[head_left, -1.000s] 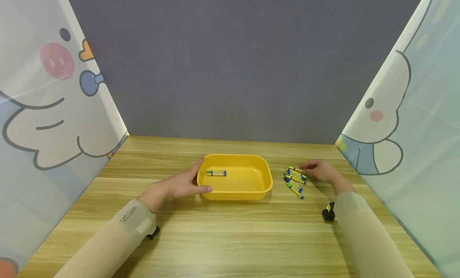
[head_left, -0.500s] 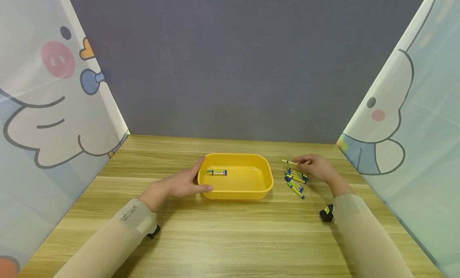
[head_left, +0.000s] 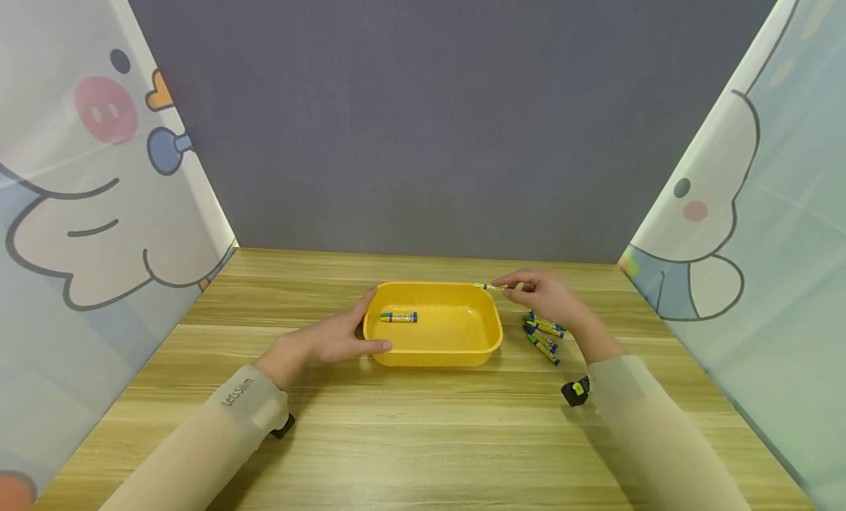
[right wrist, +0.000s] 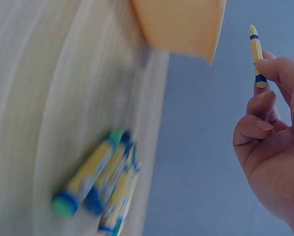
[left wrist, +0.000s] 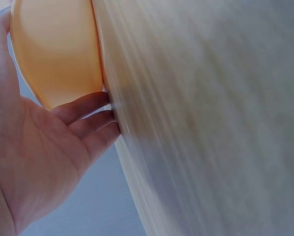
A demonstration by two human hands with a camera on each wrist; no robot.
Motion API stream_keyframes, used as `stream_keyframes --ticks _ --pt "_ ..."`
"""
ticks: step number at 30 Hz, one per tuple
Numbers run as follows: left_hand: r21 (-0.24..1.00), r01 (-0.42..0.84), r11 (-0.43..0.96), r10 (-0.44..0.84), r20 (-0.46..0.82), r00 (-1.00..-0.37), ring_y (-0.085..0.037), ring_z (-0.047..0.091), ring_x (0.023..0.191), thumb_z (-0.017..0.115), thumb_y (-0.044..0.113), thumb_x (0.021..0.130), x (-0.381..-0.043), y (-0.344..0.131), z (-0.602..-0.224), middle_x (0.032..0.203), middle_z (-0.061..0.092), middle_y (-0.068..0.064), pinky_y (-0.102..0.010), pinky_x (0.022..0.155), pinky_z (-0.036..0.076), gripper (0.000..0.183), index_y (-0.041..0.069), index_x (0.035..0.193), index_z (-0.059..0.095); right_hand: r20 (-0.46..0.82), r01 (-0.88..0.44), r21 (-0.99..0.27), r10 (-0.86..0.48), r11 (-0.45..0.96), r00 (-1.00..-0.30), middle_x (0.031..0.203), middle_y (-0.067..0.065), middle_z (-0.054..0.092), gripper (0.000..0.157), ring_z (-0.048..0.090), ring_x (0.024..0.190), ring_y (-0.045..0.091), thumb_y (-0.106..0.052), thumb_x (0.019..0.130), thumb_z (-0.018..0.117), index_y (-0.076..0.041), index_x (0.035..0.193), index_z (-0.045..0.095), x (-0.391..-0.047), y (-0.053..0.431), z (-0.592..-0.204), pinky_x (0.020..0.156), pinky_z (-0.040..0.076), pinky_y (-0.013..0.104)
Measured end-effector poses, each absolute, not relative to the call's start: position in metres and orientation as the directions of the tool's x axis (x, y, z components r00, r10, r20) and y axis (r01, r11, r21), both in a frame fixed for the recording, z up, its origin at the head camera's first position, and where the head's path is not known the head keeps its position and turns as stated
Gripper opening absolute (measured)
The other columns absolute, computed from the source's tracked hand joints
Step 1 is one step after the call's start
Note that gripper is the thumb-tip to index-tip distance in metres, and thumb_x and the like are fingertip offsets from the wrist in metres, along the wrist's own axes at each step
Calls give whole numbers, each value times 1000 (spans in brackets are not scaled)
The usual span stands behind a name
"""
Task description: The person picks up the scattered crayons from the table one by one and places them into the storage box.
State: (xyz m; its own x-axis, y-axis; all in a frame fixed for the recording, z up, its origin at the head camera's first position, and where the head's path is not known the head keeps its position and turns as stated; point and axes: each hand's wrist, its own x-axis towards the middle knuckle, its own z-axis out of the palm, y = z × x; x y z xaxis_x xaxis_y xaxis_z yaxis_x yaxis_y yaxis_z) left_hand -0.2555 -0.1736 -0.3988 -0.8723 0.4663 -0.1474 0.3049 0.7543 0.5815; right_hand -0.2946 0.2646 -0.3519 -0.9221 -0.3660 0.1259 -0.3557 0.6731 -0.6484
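Yellow-wrapped crayon (right wrist: 256, 51) with blue bands is in the air near the far right corner of the yellow plastic tray (head_left: 432, 359); the right hand (head_left: 543, 294) pinches it at its rear end. The left hand (head_left: 335, 338) is not clenched: its fingers spread against the left end of the tray, and its thumb lies at the near rim. Inside the tray, toward its left side, lies at least one green-tipped crayon (head_left: 399, 318). On the wooden desk (head_left: 410, 437), right of the tray, is a loose pile of crayons (head_left: 543, 330).
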Motion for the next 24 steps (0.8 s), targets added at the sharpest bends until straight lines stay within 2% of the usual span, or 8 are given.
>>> stream_keyframes --ticks 7,12,18,24 --pt "578 306 756 465 -145 -874 -44 48 155 68 79 95 -257 -173 -399 176 32 -29 -63 127 37 128 21 177 -12 142 -402 -658 -420 636 -896 119 1 72 23 53 73 21 -33 109 71 -35 130 81 -290 229 -349 62 45 30" --pt "574 300 762 458 -150 -876 -43 49 154 67 81 94 -257 -172 -400 176 33 -28 -62 127 38 129 23 178 -12 144 -430 -688 -471 584 -870 119 4 70 22 50 70 18 -26 109 72 -30 128 83 -289 205 -352 62 43 28" --pt "564 294 771 449 -155 -880 -40 56 146 67 82 93 -257 -172 -400 174 38 -28 -60 124 42 129 23 178 -12 123 -442 -698 -514 563 -849 125 5 68 23 53 83 20 -22 108 72 -26 128 83 -290 175 -360 71 47 31" --pt "562 298 772 452 -154 -879 -38 59 144 66 82 93 -257 -172 -400 173 40 -27 -61 122 44 129 22 178 -11 129 -475 -691 -554 545 -822 119 6 69 23 49 83 19 -19 108 72 -21 128 84 -292 145 -369 73 45 31"
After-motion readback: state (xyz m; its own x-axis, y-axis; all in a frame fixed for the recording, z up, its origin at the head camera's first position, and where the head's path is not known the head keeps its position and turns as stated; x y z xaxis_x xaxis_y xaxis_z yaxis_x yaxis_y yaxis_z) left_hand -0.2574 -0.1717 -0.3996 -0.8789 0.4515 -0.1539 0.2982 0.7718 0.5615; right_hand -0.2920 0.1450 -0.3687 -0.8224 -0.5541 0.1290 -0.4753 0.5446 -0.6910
